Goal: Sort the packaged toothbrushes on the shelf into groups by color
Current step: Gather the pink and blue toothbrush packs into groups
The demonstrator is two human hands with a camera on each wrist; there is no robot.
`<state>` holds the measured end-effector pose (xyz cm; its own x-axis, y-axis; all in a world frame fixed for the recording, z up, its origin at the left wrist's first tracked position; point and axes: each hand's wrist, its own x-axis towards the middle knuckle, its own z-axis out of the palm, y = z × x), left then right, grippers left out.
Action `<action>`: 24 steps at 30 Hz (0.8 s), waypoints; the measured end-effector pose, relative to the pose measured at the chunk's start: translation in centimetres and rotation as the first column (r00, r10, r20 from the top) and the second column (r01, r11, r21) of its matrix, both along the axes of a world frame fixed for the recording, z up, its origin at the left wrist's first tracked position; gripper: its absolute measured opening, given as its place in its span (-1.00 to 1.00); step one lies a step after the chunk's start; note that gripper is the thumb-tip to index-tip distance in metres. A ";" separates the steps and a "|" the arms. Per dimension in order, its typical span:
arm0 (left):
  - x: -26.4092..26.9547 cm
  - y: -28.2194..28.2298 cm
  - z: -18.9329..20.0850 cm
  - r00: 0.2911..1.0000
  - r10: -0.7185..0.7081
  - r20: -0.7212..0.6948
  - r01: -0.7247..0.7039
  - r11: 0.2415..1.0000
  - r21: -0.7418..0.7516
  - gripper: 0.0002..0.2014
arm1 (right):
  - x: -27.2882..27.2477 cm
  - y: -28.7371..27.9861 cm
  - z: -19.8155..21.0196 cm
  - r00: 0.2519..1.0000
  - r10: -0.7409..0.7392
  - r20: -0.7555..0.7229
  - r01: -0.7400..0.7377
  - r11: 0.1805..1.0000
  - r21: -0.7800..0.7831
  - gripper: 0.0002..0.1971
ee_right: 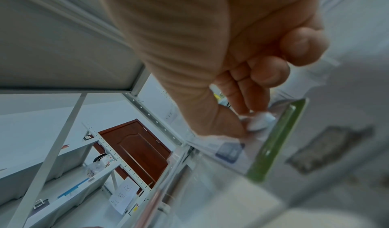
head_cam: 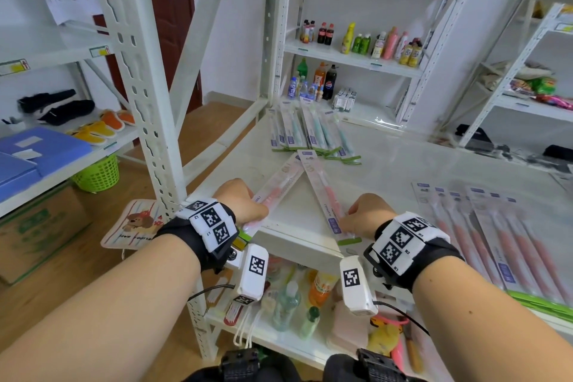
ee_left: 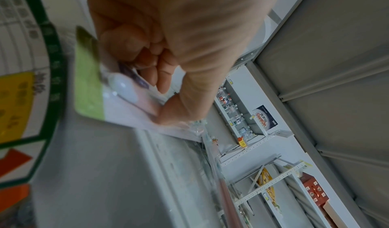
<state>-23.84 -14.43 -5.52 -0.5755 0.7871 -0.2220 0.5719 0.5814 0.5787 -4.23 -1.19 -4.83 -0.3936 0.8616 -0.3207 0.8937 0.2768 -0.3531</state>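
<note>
Head view shows you holding two pink toothbrush packs at the front edge of the shelf [head_cam: 403,164]. Your left hand [head_cam: 240,200] pinches the near end of the left pink pack [head_cam: 280,186]. Your right hand [head_cam: 367,212] pinches the near end of the right pink pack [head_cam: 325,192]. Both packs are long and thin. They point away from you toward the middle of the frame, and their far tips cross there like a roof.

Each pack runs up and away from your fingers. Your thumbs press on top and your curled fingers are under, as both wrist views show.

The pink pile [head_cam: 502,232] lies at the right of the frame, near your right hand. The green pile [head_cam: 310,133] lies above the middle, well apart from both hands. So I think both packs should swing right.
</note>
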 end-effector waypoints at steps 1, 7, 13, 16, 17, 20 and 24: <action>0.0 0.0 0.1 1.000 -0.002 -0.004 0.002 1.000 0.003 -0.77 | 0.1 0.0 0.0 1.000 -0.005 0.001 0.005 1.000 -0.004 -0.79; 0.3 -0.2 0.2 1.000 0.010 -0.028 -0.009 1.000 0.025 -0.73 | 0.7 0.1 0.2 0.998 -0.042 -0.036 0.041 0.999 -0.031 -0.70; 0.2 -0.5 0.4 0.999 -0.043 0.030 0.041 0.997 0.061 -0.86 | 1.9 -0.4 0.5 0.982 -0.051 -0.180 0.054 0.999 0.009 -0.77; 0.5 0.1 0.9 0.997 -0.039 0.069 0.031 0.992 0.125 -0.81 | 3.1 -0.3 0.8 0.943 -0.117 -0.311 0.136 0.990 0.040 -0.77; 0.8 0.4 1.1 0.993 -0.058 0.098 0.043 0.988 0.146 -0.80 | 3.6 -0.2 0.9 0.924 -0.141 -0.356 0.164 0.986 0.035 -0.77; 2.0 1.9 1.7 0.969 -0.111 0.222 0.058 0.971 0.234 -0.87 | 5.7 0.2 1.4 0.865 -0.187 -0.465 0.215 0.977 0.008 -0.77; 5.4 4.5 1.8 0.822 -0.155 0.548 -0.086 0.918 0.388 -0.90 | 9.4 0.9 2.4 0.822 -0.243 -0.515 0.279 0.960 -0.007 -0.75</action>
